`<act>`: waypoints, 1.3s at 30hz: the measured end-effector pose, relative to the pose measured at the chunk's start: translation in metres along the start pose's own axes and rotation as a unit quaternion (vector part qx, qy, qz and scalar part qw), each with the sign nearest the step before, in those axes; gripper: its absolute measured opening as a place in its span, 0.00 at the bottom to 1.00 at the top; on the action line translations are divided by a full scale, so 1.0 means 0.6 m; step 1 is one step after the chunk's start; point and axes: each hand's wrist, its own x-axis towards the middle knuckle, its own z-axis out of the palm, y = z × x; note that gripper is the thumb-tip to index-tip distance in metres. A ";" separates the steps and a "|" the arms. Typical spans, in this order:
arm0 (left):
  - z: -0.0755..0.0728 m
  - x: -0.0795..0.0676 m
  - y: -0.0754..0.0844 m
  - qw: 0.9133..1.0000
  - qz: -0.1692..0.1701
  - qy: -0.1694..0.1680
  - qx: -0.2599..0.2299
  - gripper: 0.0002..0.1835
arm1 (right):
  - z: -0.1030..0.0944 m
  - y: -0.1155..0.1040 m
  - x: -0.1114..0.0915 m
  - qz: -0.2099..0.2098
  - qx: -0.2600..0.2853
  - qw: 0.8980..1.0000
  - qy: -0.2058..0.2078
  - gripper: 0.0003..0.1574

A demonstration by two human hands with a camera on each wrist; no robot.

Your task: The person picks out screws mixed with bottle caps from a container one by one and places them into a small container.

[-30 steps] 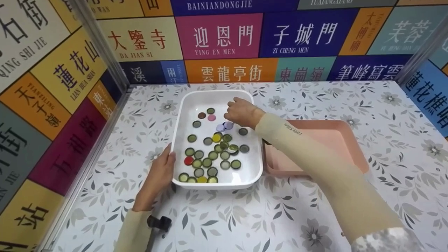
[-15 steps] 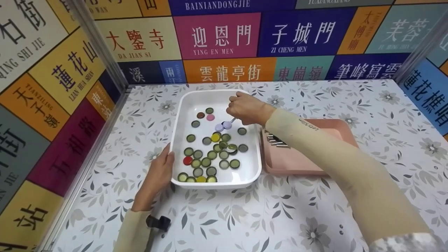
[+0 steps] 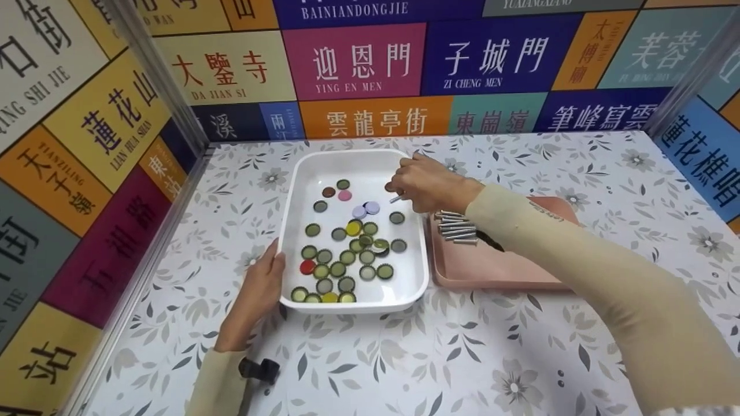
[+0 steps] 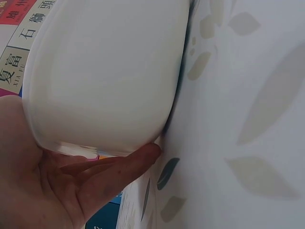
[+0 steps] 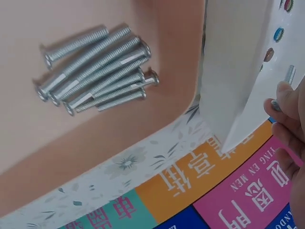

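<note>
My left hand (image 3: 260, 289) rests against the left wall of a white tray (image 3: 425, 289), its fingers stretched along the outside. In the left wrist view the fingers (image 4: 119, 176) touch the tray's outer wall (image 4: 109, 81). Over the tray's right rim, my right hand (image 3: 430, 184) pinches a bolt (image 3: 396, 199) between thumb and fingers. The threaded end of that bolt (image 5: 290, 75) sticks out past the thumb in the right wrist view. Below lie two lilac bottle caps (image 3: 372, 207), side by side, among many other caps, mostly green-grey undersides.
A pink tray (image 3: 497, 271) stands against the white tray's right side, partly hidden by my right forearm. Several silver bolts (image 5: 100, 62) lie in it, bunched near one corner. The floral tabletop (image 3: 358, 358) spreads in front, and a wall of colourful signs (image 3: 352, 63) rises behind.
My right hand has moved right, away from the lilac caps toward the pink tray, with the bolt still pinched. More of the bolts in the pink tray now show. The left hand stays in place.
</note>
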 end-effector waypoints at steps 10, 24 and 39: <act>-0.003 0.003 0.002 1.000 -0.003 0.000 0.000 0.29 | 0.003 0.007 -0.053 0.032 0.053 0.994 0.088 0.05; -0.002 0.003 0.003 1.000 -0.008 -0.008 0.012 0.29 | 0.010 0.008 -0.117 0.065 0.091 0.983 0.149 0.03; -0.002 0.000 0.006 1.000 -0.020 -0.012 0.003 0.29 | 0.037 0.004 -0.174 0.141 0.120 0.973 0.137 0.03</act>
